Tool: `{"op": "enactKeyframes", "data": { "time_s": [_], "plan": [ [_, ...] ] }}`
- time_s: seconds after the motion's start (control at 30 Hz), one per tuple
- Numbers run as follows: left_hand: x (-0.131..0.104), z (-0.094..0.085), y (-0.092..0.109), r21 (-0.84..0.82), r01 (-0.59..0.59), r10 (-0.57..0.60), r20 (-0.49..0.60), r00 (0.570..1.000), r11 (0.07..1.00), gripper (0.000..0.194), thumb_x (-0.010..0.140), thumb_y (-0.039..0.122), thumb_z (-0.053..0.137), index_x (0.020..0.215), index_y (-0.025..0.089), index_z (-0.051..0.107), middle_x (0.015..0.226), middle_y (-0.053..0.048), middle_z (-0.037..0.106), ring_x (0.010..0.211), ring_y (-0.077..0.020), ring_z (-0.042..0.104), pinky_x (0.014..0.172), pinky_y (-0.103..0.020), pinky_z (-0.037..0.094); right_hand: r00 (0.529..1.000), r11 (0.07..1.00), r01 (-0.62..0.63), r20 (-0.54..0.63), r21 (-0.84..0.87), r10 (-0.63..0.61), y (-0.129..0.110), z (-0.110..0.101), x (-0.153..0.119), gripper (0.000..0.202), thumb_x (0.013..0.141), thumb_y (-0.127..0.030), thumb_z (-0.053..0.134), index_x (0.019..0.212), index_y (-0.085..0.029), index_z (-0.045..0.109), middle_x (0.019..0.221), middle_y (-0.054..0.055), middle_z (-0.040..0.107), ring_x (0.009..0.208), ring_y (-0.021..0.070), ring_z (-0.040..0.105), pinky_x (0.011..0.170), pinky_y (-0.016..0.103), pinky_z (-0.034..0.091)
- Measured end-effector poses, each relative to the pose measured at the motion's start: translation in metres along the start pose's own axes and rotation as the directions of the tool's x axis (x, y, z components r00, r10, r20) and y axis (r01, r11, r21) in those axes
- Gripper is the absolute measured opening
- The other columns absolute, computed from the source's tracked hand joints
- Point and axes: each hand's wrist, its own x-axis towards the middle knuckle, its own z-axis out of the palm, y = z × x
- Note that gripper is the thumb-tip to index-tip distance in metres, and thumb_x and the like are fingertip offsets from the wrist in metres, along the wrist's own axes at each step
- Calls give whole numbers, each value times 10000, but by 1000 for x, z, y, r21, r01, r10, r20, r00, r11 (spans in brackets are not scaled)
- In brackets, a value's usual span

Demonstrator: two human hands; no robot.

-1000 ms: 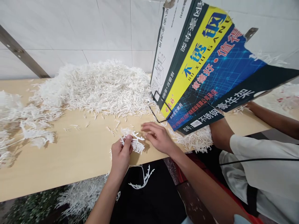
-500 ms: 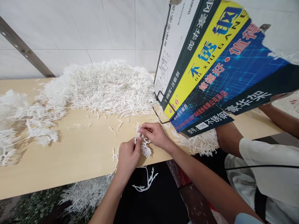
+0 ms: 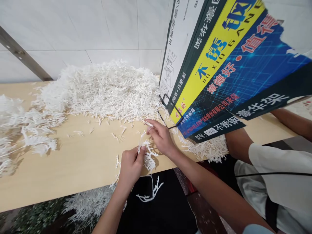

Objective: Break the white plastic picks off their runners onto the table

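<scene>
My left hand (image 3: 131, 163) pinches a white branched plastic sprig (image 3: 149, 160) between thumb and index finger, near the table's front edge. Its many thin prongs hang out to the right of the fingertips. A little above and to the right, my right hand (image 3: 160, 136) is closed in a pinch, and a small white prong piece (image 3: 148, 123) sticks out from its fingertips. The two hands are apart. Beyond them lies a large heap of small white prong pieces (image 3: 109, 92). A white branched stem (image 3: 152, 191) rests on dark cloth below the table edge.
A tall printed cardboard box (image 3: 209, 74) stands at the right, with a thin black wire frame (image 3: 165, 122) at its lower corner. More white sprigs (image 3: 39, 143) lie at the left of the wooden table (image 3: 85, 165). A co-worker's arm (image 3: 240, 146) is beyond the box.
My hands have moved apart: the right one went up and away with a small white piece, while the left stayed low with the sprig. The view has shifted slightly.
</scene>
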Motion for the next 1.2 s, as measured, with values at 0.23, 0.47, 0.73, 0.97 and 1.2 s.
{"op": "enactKeyframes", "data": {
  "time_s": [0.23, 0.47, 0.73, 0.97, 1.2],
  "plan": [
    [0, 0, 0, 52, -17, 13, 71, 997, 999, 525, 925, 485, 545, 512, 210, 373, 437, 29, 372, 441, -114, 323, 501, -288, 193, 992, 1000, 3, 123, 2, -4, 1, -2, -1, 272, 974, -403, 614, 884, -180, 742, 773, 36, 726, 675, 143, 652, 609, 246, 498],
    [-3, -1, -4, -44, 32, -33, -21, 999, 999, 504, 921, 487, 589, 540, 201, 424, 462, 35, 382, 485, -118, 332, 521, -284, 204, 999, 999, -8, 46, 51, 6, -4, -1, 0, 320, 999, -424, 556, 1183, -202, 694, 1077, 91, 747, 781, 148, 681, 595, 236, 509],
    [0, 1, -1, 18, 13, -13, 5, 1000, 1000, 512, 964, 488, 536, 562, 205, 391, 477, 44, 347, 485, -115, 332, 526, -291, 195, 986, 997, -18, 162, -77, 30, -4, -1, -2, 223, 889, -308, 675, 726, -177, 751, 605, -1, 670, 584, 140, 589, 559, 244, 418],
    [1, -1, -3, -4, 30, -30, 16, 999, 1000, 509, 946, 467, 551, 560, 211, 341, 509, 42, 313, 508, -112, 306, 528, -288, 195, 970, 987, -156, -184, 43, 161, 3, -2, -3, 280, 923, -385, 629, 732, -182, 659, 587, -1, 611, 484, 112, 517, 456, 226, 384],
    [-5, -1, -10, -38, 75, -77, -60, 995, 997, 510, 974, 514, 530, 595, 210, 376, 517, 48, 322, 529, -117, 305, 540, -287, 205, 994, 975, -93, -39, 204, 103, 11, 2, 1, 197, 938, -388, 656, 1015, -207, 666, 876, 30, 704, 628, 120, 642, 510, 211, 483]
  ]
}}
